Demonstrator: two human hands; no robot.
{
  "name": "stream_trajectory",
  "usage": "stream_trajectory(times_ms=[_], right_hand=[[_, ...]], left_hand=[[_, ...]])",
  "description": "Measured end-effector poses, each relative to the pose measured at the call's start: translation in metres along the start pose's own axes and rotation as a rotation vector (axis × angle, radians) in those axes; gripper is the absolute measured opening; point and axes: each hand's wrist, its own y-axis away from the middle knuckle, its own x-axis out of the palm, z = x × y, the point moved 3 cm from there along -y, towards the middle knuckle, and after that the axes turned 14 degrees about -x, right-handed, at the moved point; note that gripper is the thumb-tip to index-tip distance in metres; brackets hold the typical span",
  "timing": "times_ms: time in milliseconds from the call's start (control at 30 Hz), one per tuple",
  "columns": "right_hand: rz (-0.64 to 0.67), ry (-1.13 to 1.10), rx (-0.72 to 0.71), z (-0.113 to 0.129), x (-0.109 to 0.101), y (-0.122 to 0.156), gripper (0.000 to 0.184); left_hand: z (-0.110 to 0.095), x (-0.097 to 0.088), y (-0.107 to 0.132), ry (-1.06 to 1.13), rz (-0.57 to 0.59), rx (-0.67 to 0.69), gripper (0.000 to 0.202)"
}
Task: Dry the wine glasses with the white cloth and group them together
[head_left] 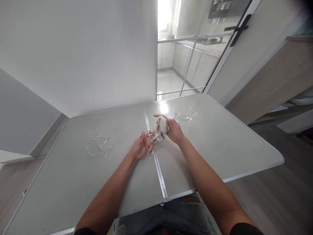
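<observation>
Stemmed glass [150, 133] near the center of the frame, clear, bowl upward, just above the near half of the metal seam [159, 173] in the picture. Held by the left hand [143, 146], with fingers closed around the stem and lower bowl. Foot low over the worktop [220, 140]; cannot tell whether touching it. Just to the right of the bowl, the right hand [174, 129], gripping a bunched, whitish cloth [161, 126] with gray patches, index finger extended toward the left of the frame. Lower edge of the cloth right beside the bowl; cannot tell whether in contact.

Beyond the right hand, right of center, 2 more clear glasses [192, 112], upright on the worktop, near each other but apart. At left of center, further clear glassware [105, 141], close together, well apart from the left hand; too faint to count or to tell whether standing or lying.

Across the upper left, a plain white wall [97, 52]. At upper center-right, a glazed door [182, 65] with a black handle [239, 30], and behind the panes, pale cabinets [193, 65]. At bottom center, blue jeans [161, 217] against the near edge of the worktop; dark sleeves [244, 229] at lower left and lower right.
</observation>
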Motion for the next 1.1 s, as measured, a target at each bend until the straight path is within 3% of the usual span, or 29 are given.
stream_trajectory(times_ms=[267, 467, 567, 633, 700, 800, 1000, 1100], right_hand=[[0.019, 0.389, -0.151, 0.008, -0.023, -0.001, 0.033], [0.413, 0.434, -0.162, 0.017, -0.013, 0.003, 0.029], [0.518, 0.467, -0.18, 0.018, -0.005, 0.005, 0.037], [0.472, 0.503, -0.219, 0.019, -0.003, 0.005, 0.031], [0.338, 0.504, -0.252, 0.021, -0.005, 0.005, 0.022], [0.26, 0.484, -0.234, 0.022, -0.009, 0.005, 0.026], [0.441, 0.674, -0.312, 0.035, -0.017, 0.009, 0.026], [0.595, 0.76, -0.314, 0.042, -0.013, 0.013, 0.021]], left_hand=[[0.002, 0.003, -0.002, -0.077, 0.059, -0.056, 0.055], [0.008, 0.003, -0.002, -0.158, 0.048, -0.097, 0.059], [0.009, 0.006, -0.003, -0.185, 0.044, -0.102, 0.054], [0.009, 0.008, -0.003, -0.18, 0.057, -0.09, 0.053], [0.008, 0.009, -0.004, -0.16, 0.064, -0.055, 0.054], [0.008, 0.009, -0.005, -0.15, 0.053, -0.016, 0.056], [0.004, 0.009, -0.003, -0.314, -0.091, 0.213, 0.053], [0.003, 0.01, 0.002, -0.515, -0.316, 0.401, 0.05]])
